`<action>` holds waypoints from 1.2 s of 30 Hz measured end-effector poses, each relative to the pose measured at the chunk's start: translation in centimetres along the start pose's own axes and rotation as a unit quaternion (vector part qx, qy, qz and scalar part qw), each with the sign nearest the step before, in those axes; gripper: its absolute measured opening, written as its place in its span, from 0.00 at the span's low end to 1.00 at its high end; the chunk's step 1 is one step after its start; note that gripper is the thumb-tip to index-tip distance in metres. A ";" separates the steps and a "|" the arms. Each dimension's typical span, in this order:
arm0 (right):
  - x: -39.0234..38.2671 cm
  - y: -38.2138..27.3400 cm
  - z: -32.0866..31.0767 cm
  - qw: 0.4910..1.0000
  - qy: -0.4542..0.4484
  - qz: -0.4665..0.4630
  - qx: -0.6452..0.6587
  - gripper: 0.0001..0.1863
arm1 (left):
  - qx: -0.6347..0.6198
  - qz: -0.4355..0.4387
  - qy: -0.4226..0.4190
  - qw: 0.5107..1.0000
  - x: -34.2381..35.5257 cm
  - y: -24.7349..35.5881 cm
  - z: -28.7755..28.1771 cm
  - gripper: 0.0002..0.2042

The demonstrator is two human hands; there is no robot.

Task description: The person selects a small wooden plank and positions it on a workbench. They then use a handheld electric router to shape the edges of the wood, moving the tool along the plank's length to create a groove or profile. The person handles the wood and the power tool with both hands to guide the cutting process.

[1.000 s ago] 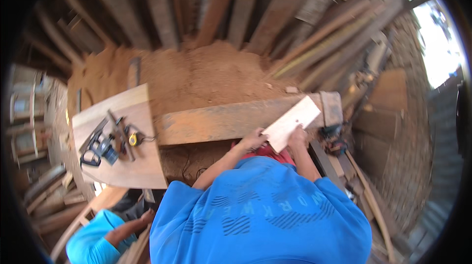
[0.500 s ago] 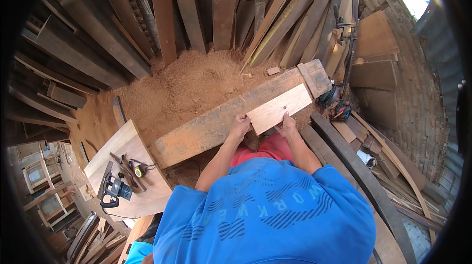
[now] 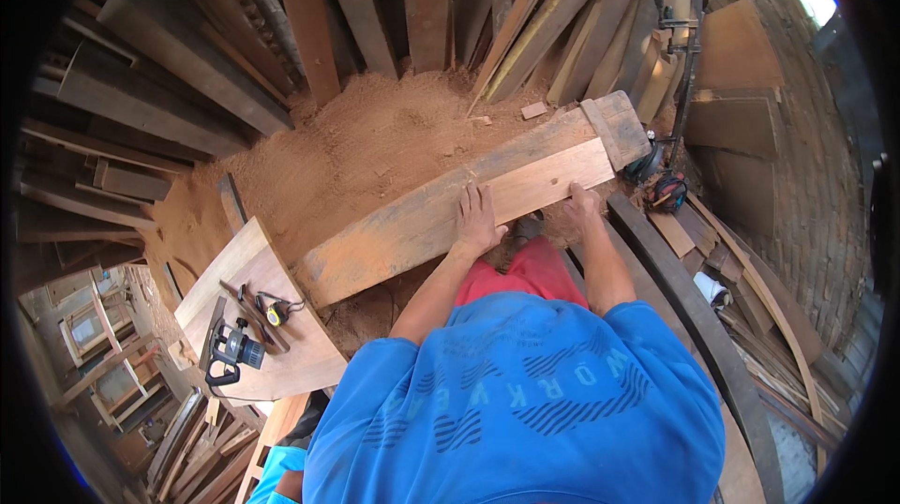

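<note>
- Board (image 3: 551,179), pale and rectangular, lies lengthwise on the right-hand part of a long, weathered timber worktop (image 3: 394,240), its right end close to a wooden crosspiece (image 3: 601,134).
- Placement on the worktop looks done; final seating, by judgement, looks unfinished — both hands are at the wood. No clamp shows on the piece, and neither hand carries a tool.
- Left hand (image 3: 479,221) rests palm down at the near left end, fingers extended and pointing away from the body, closed around nothing.
- Right hand (image 3: 584,206) meets the near long edge farther along, fingers bent; whether it pinches the wood or merely steadies it cannot be told.
- Both forearms reach forward from a blue shirt (image 3: 516,391), left slanting inward, right more nearly straight, above red shorts (image 3: 520,274).
- Well to the left, a plywood sheet (image 3: 314,365) bears a blue-and-black power tool (image 3: 239,350) and a yellow tape measure (image 3: 275,315), both out of either hand's grasp.
- Beyond the worktop spreads reddish sawdust (image 3: 375,143), backed by upright planks (image 3: 427,12); at the lower left shows a co-worker's light-blue sleeve (image 3: 278,471) — only partly in view.
</note>
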State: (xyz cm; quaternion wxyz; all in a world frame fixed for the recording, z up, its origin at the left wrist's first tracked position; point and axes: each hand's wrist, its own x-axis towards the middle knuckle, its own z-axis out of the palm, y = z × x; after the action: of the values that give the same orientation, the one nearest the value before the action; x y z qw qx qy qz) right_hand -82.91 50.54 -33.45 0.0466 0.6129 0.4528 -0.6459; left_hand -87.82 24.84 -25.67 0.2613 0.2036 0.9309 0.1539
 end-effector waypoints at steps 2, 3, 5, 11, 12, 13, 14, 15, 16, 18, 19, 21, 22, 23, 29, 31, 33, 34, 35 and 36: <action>0.2 -0.2 0.0 0.998 0.017 0.004 -0.055 0.23 | 0.037 0.058 -0.030 0.997 0.6 0.9 -0.6 0.53; 0.4 -0.2 -0.1 0.998 0.021 0.002 -0.051 0.23 | 0.072 0.071 -0.046 0.994 1.0 1.4 -0.8 0.53; 0.4 -0.1 -0.3 0.998 0.022 0.001 -0.064 0.21 | 0.142 0.093 -0.073 0.983 2.0 1.9 -1.1 0.54; 0.1 -0.6 -0.7 0.996 0.018 0.000 -0.084 0.16 | 0.155 0.105 -0.062 0.980 2.4 2.2 -0.1 0.54; 0.1 -0.6 -0.8 0.996 0.021 0.005 -0.086 0.15 | 0.153 0.104 -0.058 0.981 2.1 2.3 0.2 0.54; 0.0 -0.7 -0.9 0.997 0.020 -0.009 -0.075 0.15 | 0.151 0.101 -0.053 0.982 1.8 2.5 0.6 0.55; 0.2 -0.1 -1.3 0.997 0.019 -0.022 -0.064 0.15 | 0.148 0.099 -0.050 0.983 1.7 2.9 0.6 0.55; 0.6 0.2 -1.7 0.998 0.018 -0.035 -0.055 0.15 | 0.142 0.101 -0.052 0.983 1.9 3.1 0.7 0.53; 1.1 0.2 -2.1 0.998 0.016 -0.040 -0.048 0.15 | 0.137 0.102 -0.054 0.984 2.1 3.4 0.7 0.52; 0.5 0.3 -1.7 0.998 -0.007 -0.042 -0.048 0.16 | 0.123 0.096 -0.051 0.986 1.5 3.0 0.8 0.51; 0.4 0.0 -1.8 0.998 -0.001 -0.039 -0.054 0.15 | 0.116 0.099 -0.045 0.987 1.5 2.8 0.9 0.51; -0.1 -0.6 -1.7 0.997 0.003 -0.029 -0.068 0.15 | 0.082 0.039 -0.020 0.996 0.5 2.4 0.9 0.50; -0.1 -1.0 -1.8 0.996 -0.002 -0.025 -0.080 0.15 | 0.053 -0.017 -0.002 0.998 0.0 2.5 0.9 0.49; 0.1 -1.3 -2.1 0.995 -0.007 -0.021 -0.095 0.14 | 0.024 -0.072 0.017 0.997 -0.8 2.4 1.0 0.48; 0.8 -1.6 -2.2 0.989 -0.070 -0.042 -0.121 0.12 | -0.098 -0.200 0.050 0.974 -4.4 -3.4 4.3 0.30; 2.0 -1.5 -2.7 0.984 -0.086 -0.058 -0.144 0.11 | -0.218 -0.224 0.011 0.950 -4.8 -3.4 4.7 0.21; 4.1 -0.1 -3.8 0.988 -0.103 -0.076 -0.086 0.09 | -0.262 -0.194 -0.104 0.940 -2.8 -1.5 4.5 0.18; 1.7 -0.7 -2.4 0.994 -0.085 -0.039 -0.049 0.07 | -0.478 -0.287 -0.155 0.815 -2.8 -1.7 7.5 0.18; 2.8 -0.5 -3.4 0.995 -0.096 -0.022 -0.032 0.06 | -0.523 -0.324 -0.153 0.774 -1.5 -0.2 8.1 0.16; 3.8 -0.3 -4.5 0.994 -0.097 0.008 -0.057 0.07 | -0.560 -0.337 -0.141 0.744 -0.6 0.0 10.1 0.14</action>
State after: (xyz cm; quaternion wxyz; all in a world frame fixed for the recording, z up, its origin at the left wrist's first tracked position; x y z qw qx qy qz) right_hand -80.70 55.50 -35.74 0.1306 0.5473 0.4772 -0.6750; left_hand -81.81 26.43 -33.67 0.4918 -0.2870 0.6379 0.5186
